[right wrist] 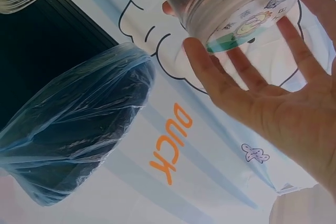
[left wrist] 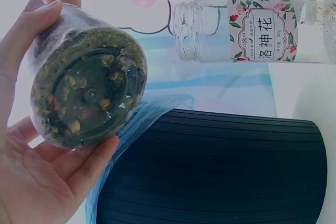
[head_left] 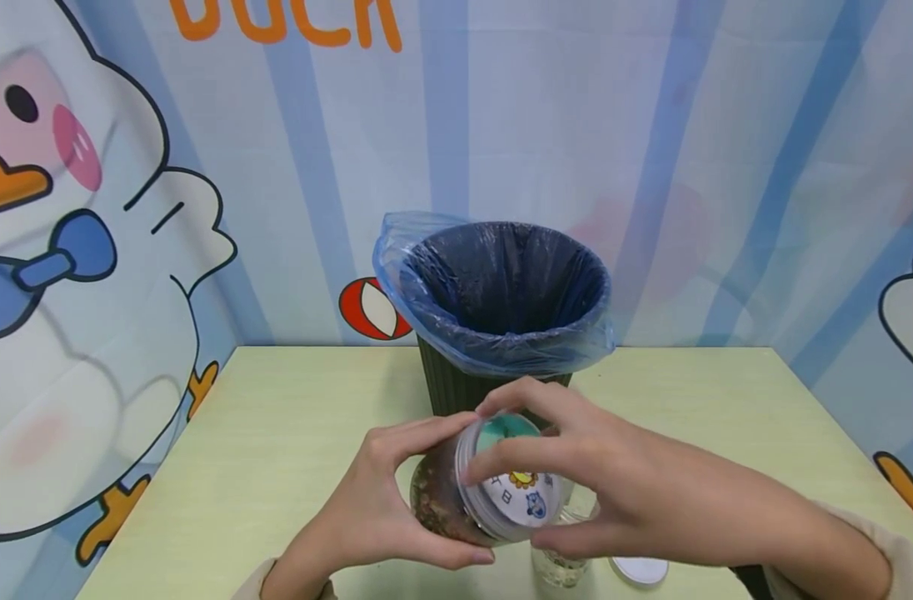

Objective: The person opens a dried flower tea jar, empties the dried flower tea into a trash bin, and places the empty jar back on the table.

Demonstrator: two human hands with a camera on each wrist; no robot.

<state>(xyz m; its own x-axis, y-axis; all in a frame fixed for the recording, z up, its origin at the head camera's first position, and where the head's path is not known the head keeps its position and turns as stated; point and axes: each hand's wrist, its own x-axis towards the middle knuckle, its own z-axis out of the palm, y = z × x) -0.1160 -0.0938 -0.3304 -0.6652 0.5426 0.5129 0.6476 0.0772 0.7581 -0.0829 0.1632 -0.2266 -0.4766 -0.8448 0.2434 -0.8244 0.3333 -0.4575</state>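
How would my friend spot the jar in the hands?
Find the dark bin with the blue bag. In front, the left hand grips the jar, the right hand on its lid. That lid has a cartoon picture; the open glass jar nearby has a flowery label instead.

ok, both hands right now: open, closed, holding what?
Left hand: closed, holding the clear jar of dried flowers by its body.
Right hand: closed, gripping that jar's round lid at the rim.
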